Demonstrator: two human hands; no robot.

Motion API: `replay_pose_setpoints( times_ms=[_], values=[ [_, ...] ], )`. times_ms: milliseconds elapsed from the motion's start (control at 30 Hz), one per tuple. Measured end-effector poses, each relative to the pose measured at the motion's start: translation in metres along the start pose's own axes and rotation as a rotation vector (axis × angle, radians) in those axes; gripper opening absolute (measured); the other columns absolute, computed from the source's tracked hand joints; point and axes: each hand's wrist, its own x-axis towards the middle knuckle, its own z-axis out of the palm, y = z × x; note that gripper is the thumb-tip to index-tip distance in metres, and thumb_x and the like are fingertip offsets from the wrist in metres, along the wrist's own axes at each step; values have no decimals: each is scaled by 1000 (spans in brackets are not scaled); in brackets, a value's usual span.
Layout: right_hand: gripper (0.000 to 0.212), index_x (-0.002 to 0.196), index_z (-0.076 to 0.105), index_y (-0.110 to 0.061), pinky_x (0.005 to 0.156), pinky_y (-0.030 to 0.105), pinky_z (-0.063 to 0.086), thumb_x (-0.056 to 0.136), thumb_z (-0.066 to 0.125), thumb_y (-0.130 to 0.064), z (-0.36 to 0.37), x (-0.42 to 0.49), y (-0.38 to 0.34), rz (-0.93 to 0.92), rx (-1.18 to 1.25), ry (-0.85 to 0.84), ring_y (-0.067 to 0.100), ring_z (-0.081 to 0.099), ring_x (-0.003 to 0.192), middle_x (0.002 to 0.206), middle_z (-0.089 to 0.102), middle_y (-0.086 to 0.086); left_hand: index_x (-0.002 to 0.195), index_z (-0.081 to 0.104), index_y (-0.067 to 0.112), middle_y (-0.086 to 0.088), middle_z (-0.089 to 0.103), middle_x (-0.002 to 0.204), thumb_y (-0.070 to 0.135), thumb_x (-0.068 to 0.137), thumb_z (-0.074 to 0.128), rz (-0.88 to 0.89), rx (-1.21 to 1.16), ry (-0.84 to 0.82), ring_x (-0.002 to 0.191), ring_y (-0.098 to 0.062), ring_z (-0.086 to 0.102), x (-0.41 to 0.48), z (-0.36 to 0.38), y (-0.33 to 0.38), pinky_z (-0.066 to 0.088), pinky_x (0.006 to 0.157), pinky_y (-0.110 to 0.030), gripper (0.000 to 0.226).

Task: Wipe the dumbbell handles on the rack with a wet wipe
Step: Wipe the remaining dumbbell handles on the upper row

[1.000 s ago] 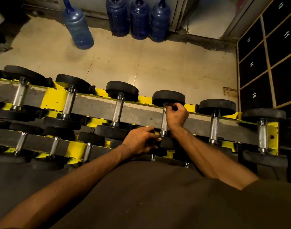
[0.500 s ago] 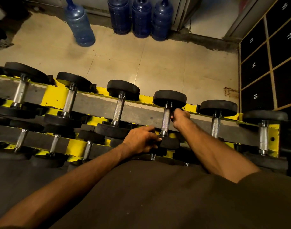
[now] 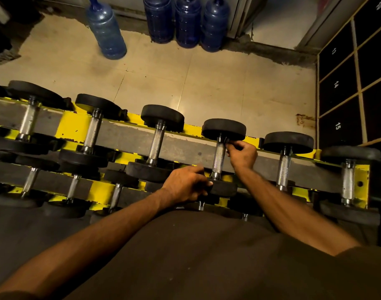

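Gym, weights corner. Tiered rack [image 3: 70, 124] in yellow and grey steel spans middle of frame. Rows of black round-headed dumbbells [image 3: 156, 140] with knurled chrome handles lie across it. Dark numbered lockers [image 3: 336, 109] along right edge, 13, 14, 15 readable. Big blue water jugs [image 3: 187, 22] by wall at top. Worn tiled floor [image 3: 228, 87] between.

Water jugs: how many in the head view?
4. The left jug stands apart on the floor; three more stand side by side against the wall: second jug, third jug, fourth jug. Others may sit outside the frame.
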Motion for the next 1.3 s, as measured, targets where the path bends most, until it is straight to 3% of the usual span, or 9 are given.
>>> replay_pose_setpoints(
  times_ms=[200, 267, 400, 567, 800, 867, 1033, 1167, 1300],
  values=[
    [24, 107, 72, -4, 72, 28, 50, 83, 75, -7, 1, -14, -13, -766, -674, -93, 23, 61, 92, 102, 65, 10, 104, 74, 23, 3, 62, 100, 37, 84, 79, -6, -1, 27, 86, -13, 59, 0, 1, 2, 53, 69, -29, 25],
    [35, 116, 66, 1, 73, 31, 52, 82, 75, -5, 2, -18, -25, -870, -934, -145, 28, 59, 98, 109, 63, 16, 103, 75, 22, 3, 62, 100, 36, 84, 79, -7, 1, 32, 85, -13, 59, -1, 1, 2, 53, 69, -29, 24],
    [47, 134, 48, 7, 90, 32, 49, 92, 64, -7, 7, -25, -30, -855, -1226, -260, 28, 48, 111, 127, 47, 20, 103, 75, 22, 2, 63, 100, 36, 83, 80, -7, 4, 37, 86, -15, 61, -1, 1, 2, 53, 69, -29, 25],
    [36, 119, 64, 0, 94, 38, 47, 89, 71, -19, 25, -29, -50, -868, -1453, -414, 31, 45, 118, 130, 44, 18, 110, 75, 24, 2, 64, 103, 34, 83, 80, 14, 20, 25, 89, -16, 61, 0, -1, 5, 56, 70, -33, 29],
    [25, 115, 64, -6, 67, 31, 47, 92, 65, -15, 37, -31, -84, -694, -1496, -871, 23, 59, 87, 98, 60, 8, 114, 73, 26, 3, 66, 110, 33, 85, 79, 40, 29, 19, 94, -16, 63, -1, -3, 5, 58, 74, -35, 31],
    [27, 116, 63, -6, 73, 31, 50, 90, 68, -12, 32, -30, -84, -682, -1444, -880, 23, 59, 89, 99, 60, 9, 115, 73, 25, 2, 66, 112, 32, 85, 79, 47, 31, 12, 96, -16, 63, -1, -3, 5, 57, 76, -35, 31],
    [35, 124, 60, -2, 86, 40, 51, 92, 66, -11, 23, -25, -72, -844, -1469, -583, 30, 54, 111, 122, 55, 17, 115, 73, 26, 3, 63, 107, 34, 85, 79, 20, 35, 27, 92, -15, 60, -3, -2, 5, 55, 73, -32, 32],
    [31, 123, 61, -5, 82, 38, 51, 95, 63, -16, 28, -27, -75, -810, -1532, -720, 28, 54, 108, 113, 62, 14, 115, 73, 26, 4, 64, 107, 34, 84, 80, 29, 27, 28, 93, -14, 61, -4, -1, 5, 54, 74, -30, 32],
    [22, 111, 65, -7, 76, 31, 50, 95, 63, -21, 24, -35, -76, -822, -1525, -988, 20, 56, 83, 97, 63, 6, 114, 74, 27, 5, 65, 109, 33, 83, 80, 40, 29, 29, 94, -14, 63, -4, -1, 3, 55, 75, -30, 32]
  ],
)
